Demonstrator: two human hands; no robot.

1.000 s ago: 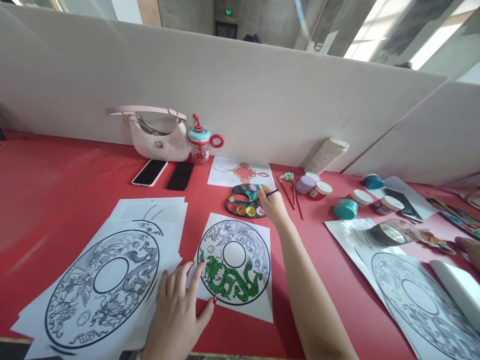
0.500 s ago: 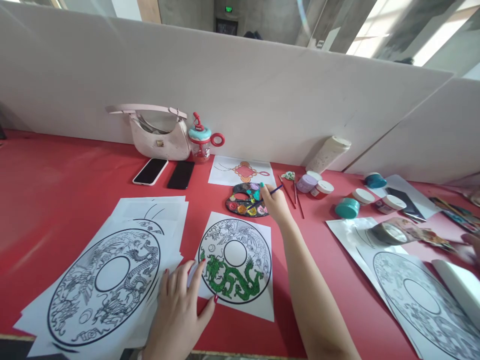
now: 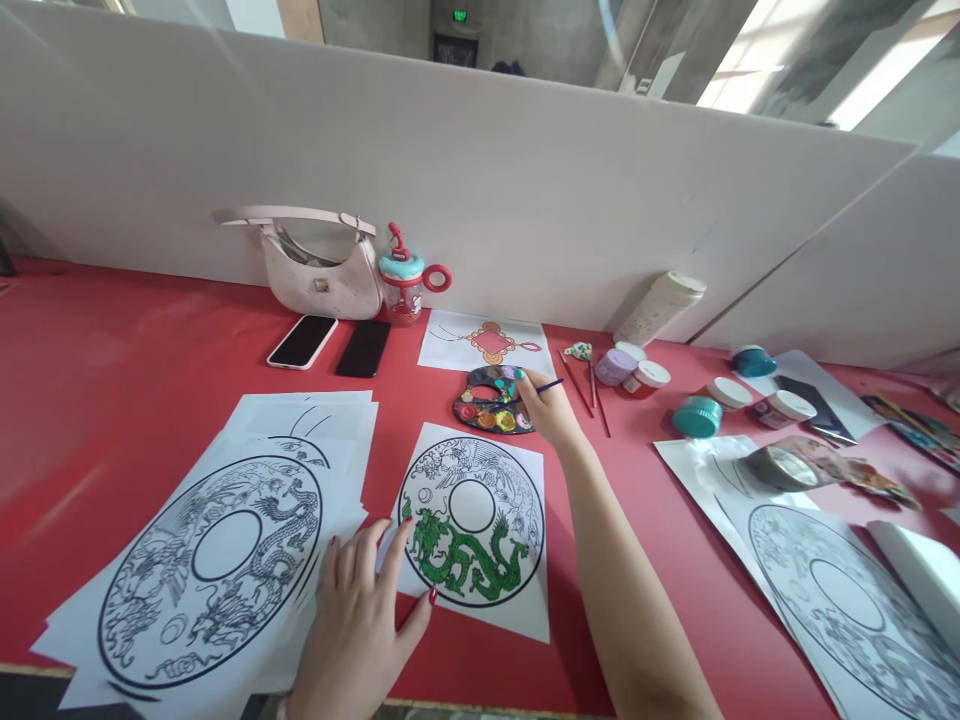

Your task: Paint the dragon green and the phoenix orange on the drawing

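Note:
My right hand (image 3: 547,408) pinches a thin paintbrush (image 3: 552,384) with a dark blue handle, over the right part of a black paint palette (image 3: 463,392). Wells of red, yellow, teal and purple paint show in the palette; the hand hides some of its right side. My left hand (image 3: 364,600) lies with fingers spread on the left edge of a white sheet (image 3: 525,610). Printed on that sheet is a ring design with a green-painted dragon (image 3: 472,560) in its lower half; its upper part is black outline only.
A stack of printed sheets (image 3: 210,520) lies at left. Behind stand a pink handbag (image 3: 322,285), a cup (image 3: 405,290) and two phones (image 3: 304,342). Paint jars (image 3: 696,416), brushes (image 3: 592,385) and another ring print (image 3: 840,590) are at right.
My right hand shifts slightly over the palette with the paintbrush. A blurred hand at the far right edge has left the view. My left hand stays put.

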